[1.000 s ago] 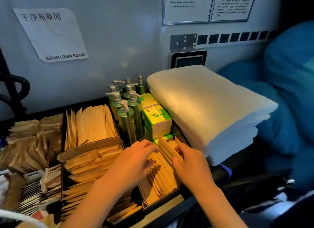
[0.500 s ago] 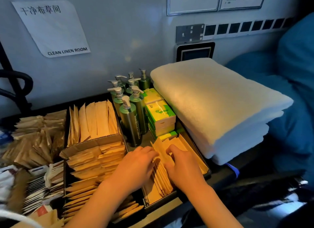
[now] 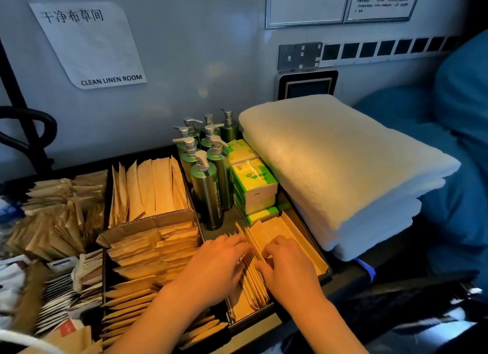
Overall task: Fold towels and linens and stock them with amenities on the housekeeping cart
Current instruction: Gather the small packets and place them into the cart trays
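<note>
Right now both my hands sit low centre of frame, in the tray (image 3: 323, 270) w/ the packets (image 3: 253, 282). Left hand (image 3: 219, 269) lies flat, fingers straight, pressing the row from its left; right hand (image 3: 286, 268) curls fingertips onto the top edges of the upright ones. Packets stand on edge, the row running toward lower centre, directly between my hands; right is nearer the loose end. Vs. 0.5 s ago: hands closer together, fewer packets fanned up. Towels (image 3: 343, 174) sit stacked at right, just beside the tray.
</note>
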### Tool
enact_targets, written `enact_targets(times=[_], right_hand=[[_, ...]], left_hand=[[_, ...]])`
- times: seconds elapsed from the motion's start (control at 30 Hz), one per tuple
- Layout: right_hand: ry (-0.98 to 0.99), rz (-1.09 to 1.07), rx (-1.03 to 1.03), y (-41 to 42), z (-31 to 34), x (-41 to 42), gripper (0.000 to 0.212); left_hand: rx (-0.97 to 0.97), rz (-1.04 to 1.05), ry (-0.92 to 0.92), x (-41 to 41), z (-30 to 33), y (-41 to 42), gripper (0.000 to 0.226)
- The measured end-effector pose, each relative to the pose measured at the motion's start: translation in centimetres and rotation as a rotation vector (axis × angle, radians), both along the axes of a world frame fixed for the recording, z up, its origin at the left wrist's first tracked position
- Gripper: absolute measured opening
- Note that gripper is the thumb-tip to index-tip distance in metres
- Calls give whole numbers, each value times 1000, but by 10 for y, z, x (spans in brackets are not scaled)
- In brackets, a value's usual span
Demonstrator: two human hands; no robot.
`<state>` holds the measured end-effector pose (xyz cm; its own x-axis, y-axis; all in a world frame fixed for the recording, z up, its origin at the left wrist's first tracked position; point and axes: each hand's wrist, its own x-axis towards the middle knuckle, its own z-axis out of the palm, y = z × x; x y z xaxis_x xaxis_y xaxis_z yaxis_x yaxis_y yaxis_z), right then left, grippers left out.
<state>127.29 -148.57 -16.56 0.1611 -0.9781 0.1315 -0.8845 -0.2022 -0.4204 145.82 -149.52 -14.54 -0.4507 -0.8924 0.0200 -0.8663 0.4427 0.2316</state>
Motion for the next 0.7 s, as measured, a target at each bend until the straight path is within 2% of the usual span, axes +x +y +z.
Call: enact_targets(times=[0.07, 0.13, 0.33, 0.5, 0.6, 0.7], right_hand=[[-11, -5, -7, -1, 0, -4, 26], [2, 18, 9, -1, -1, -6, 22], [4, 39, 124, -3, -1, -8, 19], [-64, 51, 71, -2, -2, -7, 22], [-61, 36, 116, -2, -3, -5, 25], [-79, 48, 50, 0, 6, -4, 21]], left_hand=[[2, 10, 18, 0, 0, 1, 50], [0, -1, 5, 0, -1, 1, 54], [15, -90, -159, -4, -2, 4, 54], [29, -96, -208, -5, -1, 3, 56], [51, -74, -159, -4, 1, 5, 54], [34, -37, -48, 2, 12, 8, 54]])
